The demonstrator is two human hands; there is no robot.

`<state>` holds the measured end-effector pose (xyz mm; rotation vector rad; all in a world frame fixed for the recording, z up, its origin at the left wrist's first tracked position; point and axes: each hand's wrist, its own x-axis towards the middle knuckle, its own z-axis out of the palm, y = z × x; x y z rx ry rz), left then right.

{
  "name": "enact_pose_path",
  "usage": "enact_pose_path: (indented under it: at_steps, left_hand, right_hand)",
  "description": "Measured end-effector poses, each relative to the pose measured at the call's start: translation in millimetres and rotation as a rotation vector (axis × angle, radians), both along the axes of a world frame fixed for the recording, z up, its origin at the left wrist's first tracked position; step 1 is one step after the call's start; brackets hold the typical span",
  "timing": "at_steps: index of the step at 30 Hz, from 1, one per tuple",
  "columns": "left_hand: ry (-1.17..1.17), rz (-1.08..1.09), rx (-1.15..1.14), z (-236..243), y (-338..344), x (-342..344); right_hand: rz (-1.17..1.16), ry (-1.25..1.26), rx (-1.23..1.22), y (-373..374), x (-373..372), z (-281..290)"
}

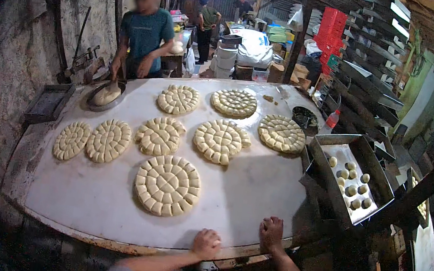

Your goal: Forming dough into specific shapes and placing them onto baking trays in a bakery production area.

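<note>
Resting both hands on the near edge of the surface [106, 214], I hold nothing. My left hand [206, 243] is curled into a loose fist at the rim; my right hand [271, 233] lies knuckles up just beside it, fingers bent, and I cannot tell whether anything small sits beneath it.

Nearest to me is the large scored dough round [167, 185], cut into small wedges and rings, lying flat and whole, near but apart from both hands. Seven more scored rounds [220, 140] lie spread across the surface beyond it, none visibly broken up.

To my right stands a metal tray [372, 174], tilted, carrying a handful of small dough balls [352, 189] in its lower part; most of its floor is bare.

At the far side a person in a teal shirt [145, 36] works a lump of dough [107, 94] in a round pan.

Judgement: the work appears paused between pieces. The next move calls for a reach forward to the nearest round, separating one cut piece without disturbing its neighbours.
</note>
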<state>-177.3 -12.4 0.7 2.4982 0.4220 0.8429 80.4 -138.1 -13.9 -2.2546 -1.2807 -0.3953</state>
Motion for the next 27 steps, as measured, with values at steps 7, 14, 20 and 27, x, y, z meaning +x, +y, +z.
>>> enact_pose_path:
  at_steps: [7, 14, 20, 27]
  left_hand:
    - [0.117, 0.432, 0.085, -22.6, 57.8, 82.2]
    - [0.475, 0.308, -0.043, -17.1, -4.8, 95.4]
    - [0.435, 0.081, -0.836, 122.2, 1.6, 173.7]
    - [-0.584, -0.071, -0.128, 296.6, -33.8, 433.0]
  right_hand:
    - [-0.236, -0.079, -0.041, 13.3, 72.2, -7.5]
    - [0.125, 0.06, -0.281, 12.2, 35.7, -45.5]
    - [0.515, 0.307, -0.304, -59.9, 20.4, 9.4]
    - [0.83, 1.236, -0.126, -165.9, 76.5, 129.8]
